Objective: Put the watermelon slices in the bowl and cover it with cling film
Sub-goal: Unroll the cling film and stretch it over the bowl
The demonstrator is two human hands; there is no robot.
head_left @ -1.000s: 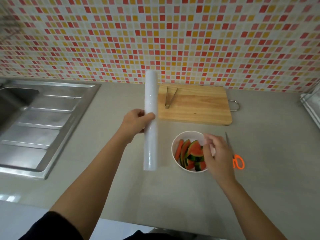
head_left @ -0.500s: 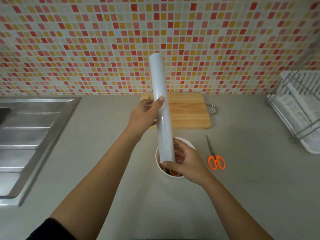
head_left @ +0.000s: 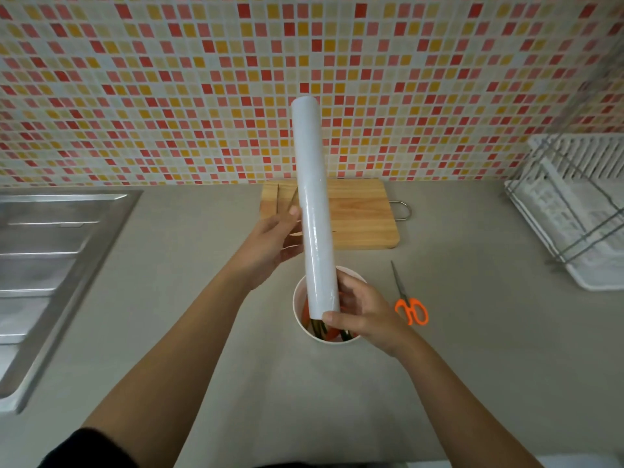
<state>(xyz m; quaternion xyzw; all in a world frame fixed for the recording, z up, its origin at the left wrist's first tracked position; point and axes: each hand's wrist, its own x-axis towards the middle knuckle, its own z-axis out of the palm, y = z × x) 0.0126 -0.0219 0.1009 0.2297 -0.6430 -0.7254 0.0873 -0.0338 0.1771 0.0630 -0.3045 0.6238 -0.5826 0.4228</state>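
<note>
While the right hand [head_left: 366, 312] grips the roll [head_left: 314, 204] by its lower end just above the bowl [head_left: 298, 307] of slices [head_left: 331, 333] and the left hand [head_left: 270, 246] holds its middle, no loose film shows. A slackened grip could drop the roll onto the slices.

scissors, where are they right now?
Head view: the scissors lie flat on the counter, right of centre, just right of the bowl and the right hand, in front of the cutting board, orange handles toward the camera.
</note>
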